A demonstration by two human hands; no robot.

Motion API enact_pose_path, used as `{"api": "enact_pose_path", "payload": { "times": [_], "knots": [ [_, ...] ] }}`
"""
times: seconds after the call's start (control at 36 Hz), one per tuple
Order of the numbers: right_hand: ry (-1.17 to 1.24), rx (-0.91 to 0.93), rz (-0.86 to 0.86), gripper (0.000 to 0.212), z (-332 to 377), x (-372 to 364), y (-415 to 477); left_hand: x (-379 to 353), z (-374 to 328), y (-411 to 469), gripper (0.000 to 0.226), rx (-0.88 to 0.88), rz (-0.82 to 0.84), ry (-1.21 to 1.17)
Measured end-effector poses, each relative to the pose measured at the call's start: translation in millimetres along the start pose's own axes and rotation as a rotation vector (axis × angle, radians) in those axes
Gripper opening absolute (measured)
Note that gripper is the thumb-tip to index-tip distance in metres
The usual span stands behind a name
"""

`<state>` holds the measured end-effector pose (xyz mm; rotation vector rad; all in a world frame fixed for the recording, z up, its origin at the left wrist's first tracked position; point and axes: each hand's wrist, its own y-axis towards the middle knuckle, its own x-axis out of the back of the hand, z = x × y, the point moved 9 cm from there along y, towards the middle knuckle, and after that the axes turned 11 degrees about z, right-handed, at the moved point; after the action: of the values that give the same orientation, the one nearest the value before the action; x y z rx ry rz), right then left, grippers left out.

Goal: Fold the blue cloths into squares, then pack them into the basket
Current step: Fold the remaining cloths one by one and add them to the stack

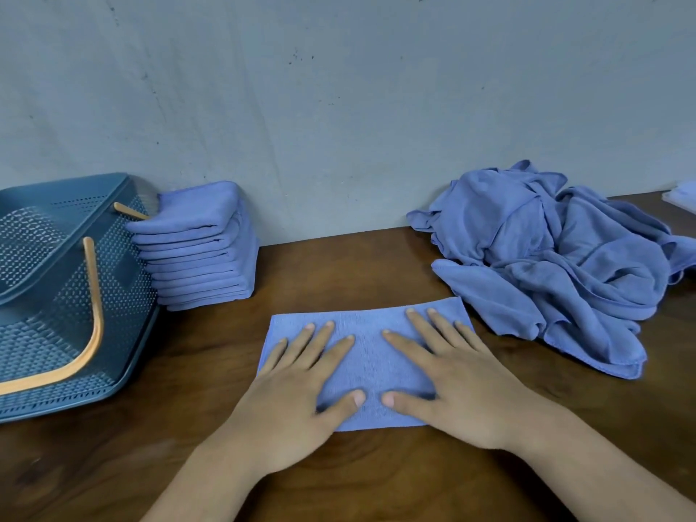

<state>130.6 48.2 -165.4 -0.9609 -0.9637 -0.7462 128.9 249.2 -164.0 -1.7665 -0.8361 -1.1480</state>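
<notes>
A blue cloth (371,356), folded into a rectangle, lies flat on the brown table in front of me. My left hand (301,389) presses on its left half with fingers spread straight. My right hand (448,382) presses flat on its right half the same way. A stack of several folded blue cloths (199,246) stands at the back left against the wall. Beside that stack, at the far left, is the dark blue perforated basket (56,333) with orange handles. A heap of unfolded blue cloths (557,265) lies at the back right.
The wooden table (188,389) runs up to a grey wall (339,107) right behind the cloths. A pale flat object (681,192) shows at the far right edge, mostly cut off.
</notes>
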Motion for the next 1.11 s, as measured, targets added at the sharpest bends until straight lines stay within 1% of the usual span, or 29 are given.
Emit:
{"api": "enact_pose_path", "payload": {
  "times": [0.08,0.28,0.44,0.5,0.53,0.58,0.61,0.64,0.69,0.72,0.75,0.81,0.86,0.94,1.03,1.06,1.11],
  "knots": [
    [0.02,-0.017,0.013,0.097,-9.4,2.1,2.0,-0.8,9.5,0.8,0.082,0.031,0.038,0.032],
    [0.088,-0.033,0.088,0.114,-33.9,4.5,1.5,-1.0,46.3,-14.6,0.099,0.08,0.18,-0.025],
    [0.109,0.005,0.119,0.113,-37.6,11.2,-1.3,7.2,55.6,-24.2,0.096,0.098,0.261,-0.121],
    [0.13,0.015,0.046,0.103,-37.2,17.2,-1.5,12.0,55.8,-27.5,0.097,0.12,0.248,-0.124],
    [0.148,0.013,-0.039,0.092,-38.6,24.2,-0.8,16.8,52.2,-25.7,0.096,0.134,0.206,-0.124],
    [0.213,-0.014,-0.248,0.066,-46.7,39.6,1.3,32.0,33.0,-14.5,0.089,0.13,0.053,-0.101],
    [0.221,-0.04,-0.314,0.058,-51.6,43.6,3.5,38.9,16.8,-4.9,0.082,0.09,-0.027,-0.084],
    [0.197,-0.062,-0.339,0.055,-54.8,44.6,7.6,42.8,-1.9,5.9,0.073,0.02,-0.081,-0.069],
    [0.133,-0.087,-0.319,0.053,-58.7,38.7,16.6,37.9,-35.7,28.4,0.063,-0.139,-0.081,-0.022],
    [0.124,-0.096,-0.311,0.053,-60.5,35.5,19.6,31.1,-44.6,38.1,0.062,-0.185,-0.052,0.015],
    [0.123,-0.103,-0.31,0.053,-61.8,33.5,20.7,23.1,-45.6,45.9,0.064,-0.193,-0.017,0.045],
    [0.106,-0.115,-0.323,0.053,-62.2,32.8,20.0,10.8,-37.5,53.6,0.069,-0.156,0.024,0.061],
    [0.082,-0.121,-0.322,0.053,-61.5,37.2,17.7,6.6,-33.8,51.5,0.073,-0.137,0.014,0.071],
    [0.081,-0.136,-0.259,0.052,-63.1,43.3,14.6,2.9,-39.6,41.2,0.08,-0.134,0.008,0.109],
    [0.079,-0.173,-0.176,0.055,-67.0,42.9,10.4,-4.2,-49.2,28.8,0.085,-0.137,0.016,0.124],
    [0.082,-0.181,-0.157,0.053,-67.2,42.4,9.2,-5.8,-50.6,25.6,0.086,-0.136,0.014,0.124],
    [0.118,-0.185,-0.143,0.042,-66.8,41.8,8.5,-6.6,-50.7,22.4,0.086,-0.132,0.009,0.124]
  ]
}}
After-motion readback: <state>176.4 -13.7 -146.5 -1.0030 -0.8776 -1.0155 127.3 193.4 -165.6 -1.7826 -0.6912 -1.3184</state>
